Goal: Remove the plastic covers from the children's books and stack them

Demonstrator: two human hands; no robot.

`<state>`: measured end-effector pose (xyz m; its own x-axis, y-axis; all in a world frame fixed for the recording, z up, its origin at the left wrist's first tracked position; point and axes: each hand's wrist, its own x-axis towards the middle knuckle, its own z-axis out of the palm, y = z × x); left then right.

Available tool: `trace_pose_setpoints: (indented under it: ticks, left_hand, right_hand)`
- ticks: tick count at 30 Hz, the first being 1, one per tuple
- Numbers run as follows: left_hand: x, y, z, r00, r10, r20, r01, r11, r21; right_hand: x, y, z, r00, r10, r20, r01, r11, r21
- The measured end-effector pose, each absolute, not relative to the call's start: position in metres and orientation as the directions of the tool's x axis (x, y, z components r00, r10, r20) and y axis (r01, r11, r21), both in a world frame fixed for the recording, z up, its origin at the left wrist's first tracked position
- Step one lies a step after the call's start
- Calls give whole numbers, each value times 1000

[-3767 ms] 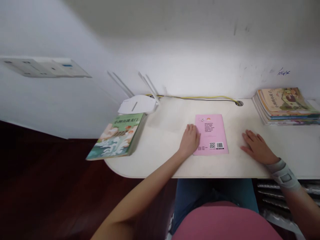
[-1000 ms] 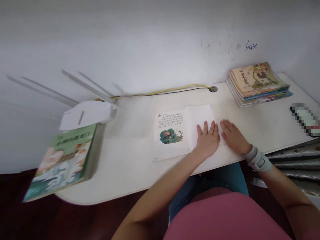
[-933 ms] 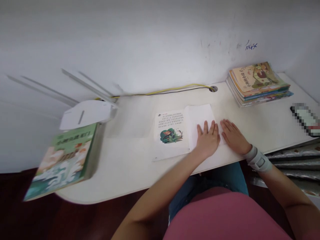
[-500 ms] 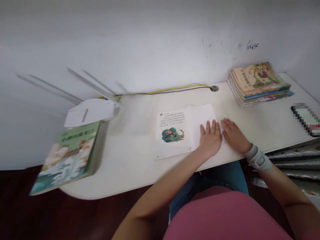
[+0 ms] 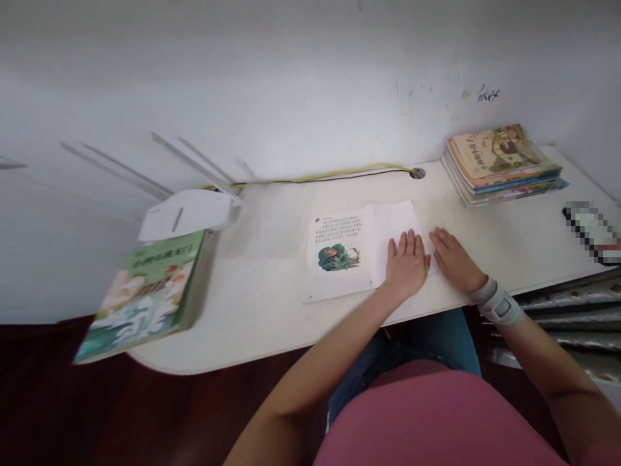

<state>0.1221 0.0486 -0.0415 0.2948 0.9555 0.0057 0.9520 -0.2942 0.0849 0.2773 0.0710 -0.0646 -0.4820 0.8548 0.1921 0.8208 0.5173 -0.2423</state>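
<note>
An open booklet (image 5: 338, 285) lies on the white desk (image 5: 252, 310). Its left page carries printed text and a green picture, while a blank white sheet (image 5: 383, 226) covers the right side. My left hand (image 5: 407, 262) rests flat on that sheet, fingers spread. Just right of the booklet, my right hand (image 5: 456, 262) lies palm down with its fingers stretched out, their tips by the sheet's right edge. A grey wrist support (image 5: 499, 306) wraps the right wrist. Neither hand grips anything.
A stack of picture books (image 5: 502, 158) sits at the back right, near a phone (image 5: 594, 233). At the left are a green-covered book stack (image 5: 145, 291) and a white router (image 5: 187, 213) with antennas. A yellow cable (image 5: 334, 173) runs along the wall to a desk hole (image 5: 418, 173).
The view has shifted slightly, so the left-hand books and router appear farther right. My left hand has barely moved on the sheet; my right hand stays beside it.
</note>
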Motion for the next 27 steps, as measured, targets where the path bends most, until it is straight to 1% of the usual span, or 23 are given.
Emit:
trace_pose_setpoints:
  ticks: [7,9,11,13,16,18,22,25,27]
  left_hand:
    - [123,49,-40,285,958,-19,955,-282,87]
    - [123,49,-39,286,958,-22,955,-283,89]
    - [123,49,-38,290,957,-22,953,-287,92]
    - [124,47,-38,302,953,-22,950,-299,93]
    - [129,42,-37,325,946,-22,942,-321,95]
    - [129,41,-34,332,943,-26,939,-327,101]
    - [111,50,-25,412,910,-34,906,-406,116]
    - [90,63,-22,475,879,-32,879,-472,75]
    - [81,70,-23,499,864,-59,866,-497,54]
  right_hand:
    - [280,71,-65,-464,856,229,793,517,-324]
    - [281,71,-63,-442,865,239,801,500,-329]
    - [280,71,-61,-412,882,230,832,467,-299]
    - [279,70,-60,-401,892,207,863,444,-242]
    - [277,70,-61,-412,894,177,886,439,-152]
    - [275,70,-62,-419,892,169,891,440,-114]
    - [276,69,-64,-430,883,186,885,453,-106]
    - [279,70,-62,-445,875,193,877,469,-104]
    - [282,71,-59,-467,863,191,867,490,-95]
